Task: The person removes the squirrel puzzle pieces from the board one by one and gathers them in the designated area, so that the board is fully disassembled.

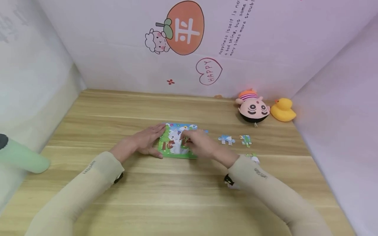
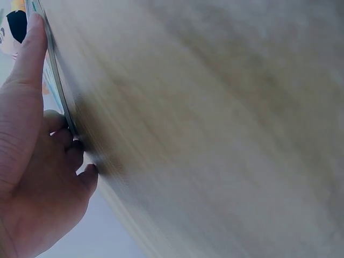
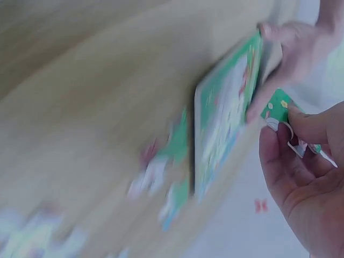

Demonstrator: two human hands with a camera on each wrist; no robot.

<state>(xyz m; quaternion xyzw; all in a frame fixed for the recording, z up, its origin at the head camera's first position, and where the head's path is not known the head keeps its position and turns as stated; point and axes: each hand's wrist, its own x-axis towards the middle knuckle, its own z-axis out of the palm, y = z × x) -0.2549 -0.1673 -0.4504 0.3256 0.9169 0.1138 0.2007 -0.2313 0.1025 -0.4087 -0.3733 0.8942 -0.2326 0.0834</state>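
A nearly filled jigsaw puzzle board point(image 1: 174, 144) with a cartoon animal picture and a green border lies flat on the table. Along its left edge my left hand point(image 1: 150, 139) rests, fingers extended and the thumb by the lower left corner. In the left wrist view the thumb point(image 2: 31, 54) lies against the board's thin edge. My right hand point(image 1: 202, 144) is over the board's right part. Its thumb and fingers pinch a green and white puzzle piece point(image 3: 278, 109), partly hidden by the fingers.
Right of the board lie loose puzzle pieces point(image 1: 226, 140), another piece point(image 1: 245, 140) and one partly behind the right forearm point(image 1: 254, 158). A plush doll point(image 1: 254, 108) and a yellow rubber duck point(image 1: 283, 110) sit at the back right. A pale green cylindrical object point(image 1: 25, 157) is at the left.
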